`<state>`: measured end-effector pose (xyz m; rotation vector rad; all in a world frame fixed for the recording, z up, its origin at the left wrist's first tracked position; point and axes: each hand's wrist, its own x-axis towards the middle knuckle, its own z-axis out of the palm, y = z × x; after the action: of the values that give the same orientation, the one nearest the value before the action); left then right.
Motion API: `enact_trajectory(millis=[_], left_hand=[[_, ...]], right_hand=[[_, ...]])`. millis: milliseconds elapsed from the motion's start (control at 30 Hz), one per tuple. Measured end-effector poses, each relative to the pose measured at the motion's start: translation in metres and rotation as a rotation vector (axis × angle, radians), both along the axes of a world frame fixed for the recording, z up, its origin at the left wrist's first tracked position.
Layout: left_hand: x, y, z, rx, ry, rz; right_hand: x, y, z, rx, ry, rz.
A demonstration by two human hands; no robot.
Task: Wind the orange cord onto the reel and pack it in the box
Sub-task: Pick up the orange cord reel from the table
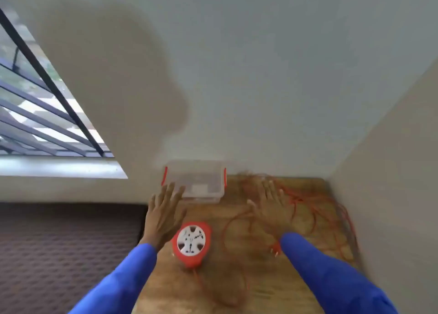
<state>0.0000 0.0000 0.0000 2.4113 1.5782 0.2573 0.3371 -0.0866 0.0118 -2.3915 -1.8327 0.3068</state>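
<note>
An orange reel (191, 245) with a white socket face lies flat on the wooden table (256, 287), near the middle. The orange cord (315, 212) sprawls in loose loops over the table's right side, its plug (275, 251) by my right sleeve. A clear plastic box (196, 183) with orange clips stands against the wall at the back. My left hand (163, 216) hovers with fingers spread between the reel and the box. My right hand (270, 204) is spread flat above the cord loops. Neither holds anything.
White walls close the table in at the back and on the right (391, 171). A dark patterned surface (66, 247) lies to the left of the table. A barred window (42, 114) is at upper left.
</note>
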Motion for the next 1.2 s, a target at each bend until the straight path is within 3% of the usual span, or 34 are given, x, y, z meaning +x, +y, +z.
enact_trajectory(millis=[100,200,333,433,533,667,767,867,933,1100,1200], left_hand=[[-0.021,-0.029,-0.035,-0.169,0.09,0.002],[-0.032,-0.058,-0.062,-0.247,0.068,0.054],[-0.03,-0.078,-0.072,-0.34,-0.067,0.099],[-0.017,-0.086,-0.067,-0.433,-0.421,0.367],[-0.001,-0.094,-0.06,-0.62,-0.775,0.723],[0.001,-0.091,-0.053,-0.773,-0.949,0.873],[-0.003,-0.088,-0.051,-0.876,-1.21,1.027],[-0.003,-0.096,-0.051,-0.864,-1.195,0.954],[-0.005,-0.101,-0.051,-0.759,-1.147,0.833],[-0.009,-0.106,-0.035,-0.536,-1.127,0.55],[-0.002,-0.108,-0.014,-0.532,-1.166,0.549]], right_hand=[[-0.02,-0.035,-0.034,-0.215,0.007,0.042],[-0.041,-0.071,-0.063,-0.316,0.06,0.084],[-0.074,-0.086,-0.079,-0.284,0.129,0.143],[-0.11,-0.082,-0.074,-0.135,0.204,0.172],[-0.142,-0.068,-0.065,-0.115,0.363,0.028],[-0.167,-0.045,-0.056,-0.257,0.752,-0.257],[-0.163,-0.038,-0.057,-0.292,0.94,-0.485],[-0.157,-0.039,-0.062,-0.341,1.013,-0.536],[-0.155,-0.045,-0.055,-0.371,1.001,-0.46],[-0.154,-0.053,-0.023,-0.083,0.428,0.106],[-0.152,-0.049,0.009,0.007,0.308,0.418]])
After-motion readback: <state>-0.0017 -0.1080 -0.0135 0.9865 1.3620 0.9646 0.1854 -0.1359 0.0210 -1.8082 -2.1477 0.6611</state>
